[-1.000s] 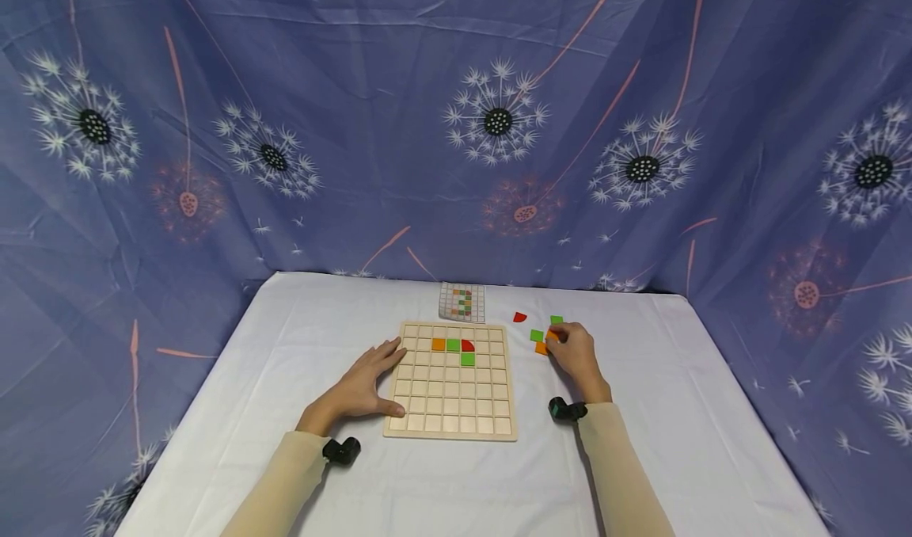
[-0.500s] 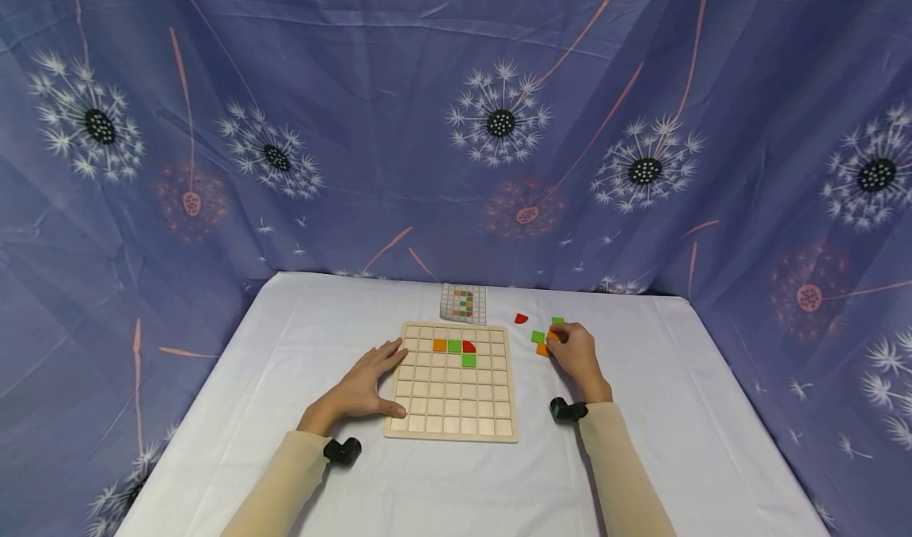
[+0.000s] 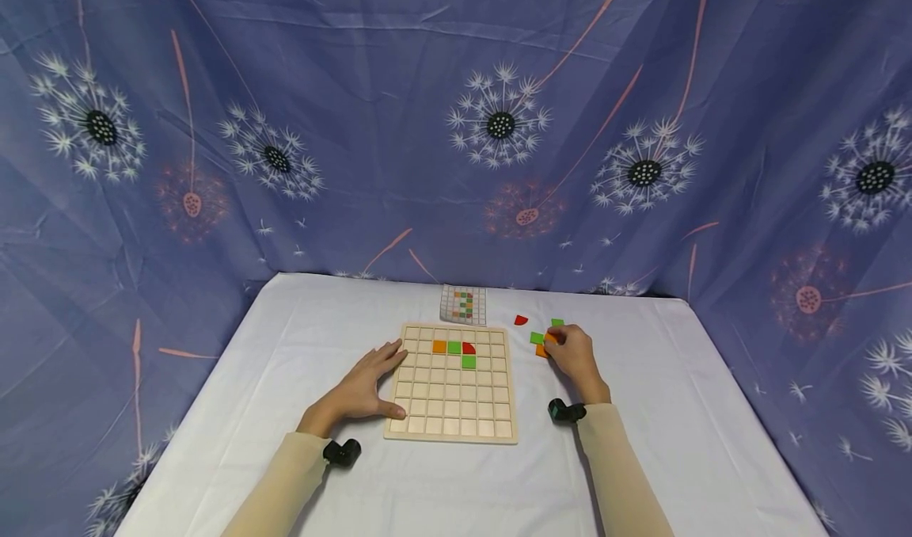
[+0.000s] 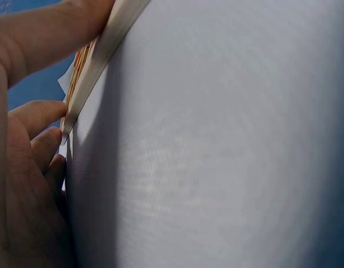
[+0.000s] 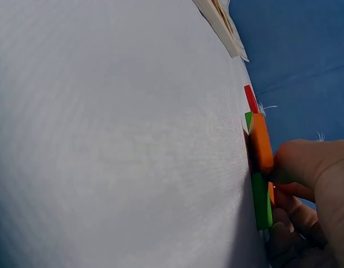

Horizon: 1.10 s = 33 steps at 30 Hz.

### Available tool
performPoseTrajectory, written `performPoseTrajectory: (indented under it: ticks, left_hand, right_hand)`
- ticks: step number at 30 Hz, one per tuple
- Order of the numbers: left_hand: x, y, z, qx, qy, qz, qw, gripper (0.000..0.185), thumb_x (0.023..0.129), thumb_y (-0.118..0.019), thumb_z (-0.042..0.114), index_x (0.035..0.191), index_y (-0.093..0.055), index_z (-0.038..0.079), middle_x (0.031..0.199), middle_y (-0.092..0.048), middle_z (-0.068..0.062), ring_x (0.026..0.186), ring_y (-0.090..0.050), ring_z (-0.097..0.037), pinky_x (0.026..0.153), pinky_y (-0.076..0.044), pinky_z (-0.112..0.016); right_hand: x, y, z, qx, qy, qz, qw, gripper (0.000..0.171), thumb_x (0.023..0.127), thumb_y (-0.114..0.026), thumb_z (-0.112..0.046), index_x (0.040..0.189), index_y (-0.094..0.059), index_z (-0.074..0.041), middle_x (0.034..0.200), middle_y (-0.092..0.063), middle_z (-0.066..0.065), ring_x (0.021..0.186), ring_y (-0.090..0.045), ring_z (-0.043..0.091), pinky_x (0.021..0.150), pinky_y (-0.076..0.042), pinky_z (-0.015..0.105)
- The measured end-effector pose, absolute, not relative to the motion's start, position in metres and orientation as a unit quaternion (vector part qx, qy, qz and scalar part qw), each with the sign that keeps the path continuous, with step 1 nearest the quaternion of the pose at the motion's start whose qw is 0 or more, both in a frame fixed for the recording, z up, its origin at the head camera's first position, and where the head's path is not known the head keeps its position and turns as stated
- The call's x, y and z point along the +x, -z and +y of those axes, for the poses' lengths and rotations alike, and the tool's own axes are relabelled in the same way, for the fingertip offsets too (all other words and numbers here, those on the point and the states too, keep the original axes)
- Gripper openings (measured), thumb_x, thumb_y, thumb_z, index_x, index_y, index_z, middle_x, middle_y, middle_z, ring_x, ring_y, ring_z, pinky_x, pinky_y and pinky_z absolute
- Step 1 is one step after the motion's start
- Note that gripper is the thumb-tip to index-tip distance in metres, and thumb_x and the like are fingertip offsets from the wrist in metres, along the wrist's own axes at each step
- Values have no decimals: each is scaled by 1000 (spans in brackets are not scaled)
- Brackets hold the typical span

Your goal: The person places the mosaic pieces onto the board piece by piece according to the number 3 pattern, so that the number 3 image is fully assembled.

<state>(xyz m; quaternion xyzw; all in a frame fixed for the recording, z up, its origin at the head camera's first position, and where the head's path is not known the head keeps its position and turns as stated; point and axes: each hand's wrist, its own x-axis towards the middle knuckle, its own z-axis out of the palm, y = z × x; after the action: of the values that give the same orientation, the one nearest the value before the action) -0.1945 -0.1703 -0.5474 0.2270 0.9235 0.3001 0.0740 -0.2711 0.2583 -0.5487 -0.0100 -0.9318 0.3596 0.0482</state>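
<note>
My left hand (image 3: 363, 382) lies with straight, spread fingers along the left edge of the wooden grid board (image 3: 452, 426). Its thumb touches the board's lower left corner. An orange square tile (image 3: 439, 347), a green tile (image 3: 454, 348), a red quarter-circle tile (image 3: 468, 348) and a second green tile (image 3: 468, 362) sit in the board's cells. Right of the board, my right hand (image 3: 574, 356) pinches an orange tile (image 3: 550, 337) between thumb and fingers. Close around it lie a green tile (image 3: 537, 337), another green tile (image 3: 557, 322) and another orange tile (image 3: 541, 351), partly hidden by the hand.
A pattern card (image 3: 463, 305) with a coloured grid lies behind the board. Beside it is a loose red quarter-circle tile (image 3: 522, 320). White cloth (image 3: 456, 489) covers the table, and a blue dandelion-print curtain (image 3: 399, 125) hangs behind.
The right hand has shifted very slightly left with the pinched orange tile. The left hand and the tiles on the board stay as they were.
</note>
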Motion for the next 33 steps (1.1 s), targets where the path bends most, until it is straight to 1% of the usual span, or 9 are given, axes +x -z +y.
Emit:
performPoseTrajectory:
  ticks: [8,17,20,24,27,33]
  left_hand:
    - [-195,548,-170,232,-297,923,72,120,64,-90,59,158,-40,3,169,-27,-19,155,-23,-46,127,-19,-62]
    - [-196,549,-170,228,-296,925,73,121,64,-90,60,158,-40,3,169,-27,-18,156,-24,-44,127,-19,-61]
    - [-196,549,-170,227,-295,925,72,121,63,-91,59,157,-40,3,169,-27,-18,156,-24,-44,127,-20,-62]
    - [-195,550,-170,226,-295,926,72,120,63,-91,59,157,-40,3,169,-28,-18,155,-24,-44,127,-20,-62]
    - [-195,549,-170,226,-297,925,73,120,64,-90,59,157,-41,3,169,-27,-18,156,-24,-44,127,-20,-61]
    - [-195,549,-171,230,-297,924,70,120,64,-90,59,157,-40,3,169,-27,-18,156,-24,-44,127,-20,-62]
  right_hand:
    - [-271,552,262,11,-361,-930,67,31,91,-71,-8,118,-73,5,116,-67,25,102,-65,36,92,-56,51]
    - [-268,554,261,52,-383,-918,88,29,92,-73,-10,117,-74,4,115,-68,24,102,-68,35,91,-58,51]
    - [-268,554,259,57,-379,-919,96,28,92,-74,-10,116,-75,4,114,-69,22,98,-68,33,87,-59,47]
    - [-265,553,256,66,-376,-918,108,26,90,-76,-9,114,-75,3,110,-69,20,92,-68,30,79,-59,39]
    - [-263,550,252,75,-381,-914,116,26,89,-78,-7,113,-76,3,108,-69,19,89,-69,29,75,-59,35]
    - [-258,546,243,100,-388,-907,127,26,86,-80,-5,110,-76,3,107,-69,19,89,-71,30,76,-60,37]
